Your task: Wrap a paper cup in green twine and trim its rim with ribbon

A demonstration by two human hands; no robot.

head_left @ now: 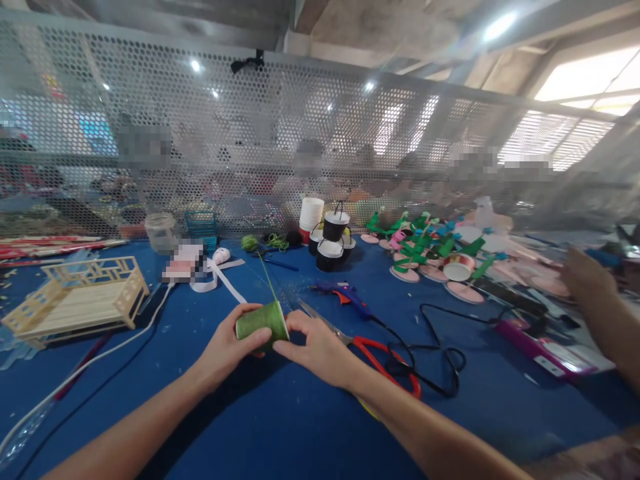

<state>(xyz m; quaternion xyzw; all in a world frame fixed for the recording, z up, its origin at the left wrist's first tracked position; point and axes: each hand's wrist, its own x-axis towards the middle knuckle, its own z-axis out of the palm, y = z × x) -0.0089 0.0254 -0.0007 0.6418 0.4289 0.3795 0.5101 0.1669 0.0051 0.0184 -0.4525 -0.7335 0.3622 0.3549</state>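
Here's the left hand (227, 343) and the right hand (320, 347), both bare. Behind each wrist the forearms are slim and uncovered as far back as the view reaches.

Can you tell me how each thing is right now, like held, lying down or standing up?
green cup, on its side, held between left hand and right hand
green thread, stretched from the cup to its ball
scissors, lying flat, blades shut
glue gun, lying on its side
white cups, stacked upright
jar, standing upright
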